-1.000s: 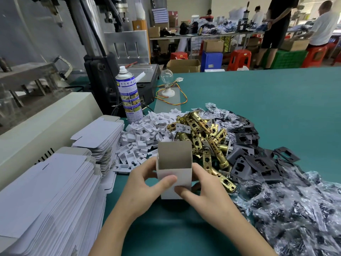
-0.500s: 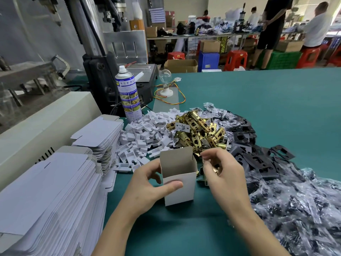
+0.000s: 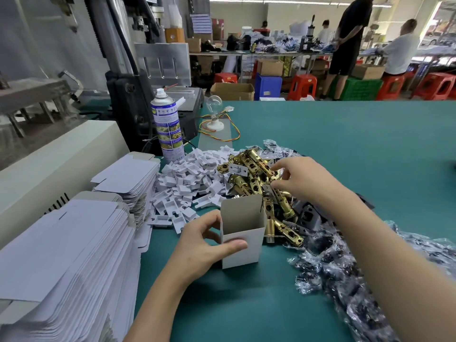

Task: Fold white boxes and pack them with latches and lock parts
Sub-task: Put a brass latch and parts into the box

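The white box [image 3: 243,233] stands on the green table [image 3: 357,149], directly in front of the person, with the heap of brass latches [image 3: 254,174] just behind it and to its right. The left hand [image 3: 199,245] grips the box: the thumb lies across the near face and the other fingers curl round the left side. This grip likely serves to steady the light carton so that it does not tip when a heavy part drops in.

Orientation of the box: the long axis is vertical, the closed end rests on the table, and the open mouth points up. The rear flap stands raised, which leaves the opening clear for loading.

The right hand [image 3: 299,180] reaches over the latch heap with its fingers curled down among the latches (whether they have closed on one cannot be told from this view). The latches lie with their long axes in mixed directions, mostly flat.

Stock is arranged within reach around the box: white plastic pieces [image 3: 187,183] behind and to the left, flat box blanks [image 3: 61,255] stacked at the far left, bagged dark parts [image 3: 345,267] to the right.
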Demonstrator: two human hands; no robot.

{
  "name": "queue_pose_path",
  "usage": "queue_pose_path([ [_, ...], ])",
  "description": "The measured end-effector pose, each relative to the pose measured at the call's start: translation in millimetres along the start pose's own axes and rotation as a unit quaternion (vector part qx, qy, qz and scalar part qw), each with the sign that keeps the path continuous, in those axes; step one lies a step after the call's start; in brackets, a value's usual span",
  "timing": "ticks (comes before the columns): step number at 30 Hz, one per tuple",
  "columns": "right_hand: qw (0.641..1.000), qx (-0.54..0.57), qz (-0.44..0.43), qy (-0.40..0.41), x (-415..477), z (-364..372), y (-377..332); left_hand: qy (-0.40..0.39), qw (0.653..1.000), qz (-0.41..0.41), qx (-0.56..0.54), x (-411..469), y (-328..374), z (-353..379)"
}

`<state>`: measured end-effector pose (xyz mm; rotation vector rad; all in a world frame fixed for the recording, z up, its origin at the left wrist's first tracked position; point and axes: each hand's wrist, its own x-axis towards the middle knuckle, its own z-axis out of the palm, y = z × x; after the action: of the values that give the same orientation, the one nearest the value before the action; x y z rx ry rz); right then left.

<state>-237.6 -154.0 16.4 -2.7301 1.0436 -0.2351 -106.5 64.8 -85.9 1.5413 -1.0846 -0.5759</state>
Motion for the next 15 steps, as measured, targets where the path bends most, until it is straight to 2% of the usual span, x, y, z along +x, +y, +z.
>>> queue_pose_path([
  [8, 0.999, -0.008, -0.034, -0.037, 9.0, 10.1, 4.7, -0.077, 0.996, -0.035, -0.033, -1.8, -2.2, 9.3],
  [12, 0.999, -0.02, -0.032, 0.013, -0.2, 4.3, 5.2, -0.116, 0.991, -0.033, -0.061, -3.7, 0.8, 17.7],
  [15, 0.996, 0.016, -0.019, 0.08, -11.9, -13.4, 2.3, -0.134, 0.988, -0.02, -0.08, -4.4, 3.4, 21.9],
])
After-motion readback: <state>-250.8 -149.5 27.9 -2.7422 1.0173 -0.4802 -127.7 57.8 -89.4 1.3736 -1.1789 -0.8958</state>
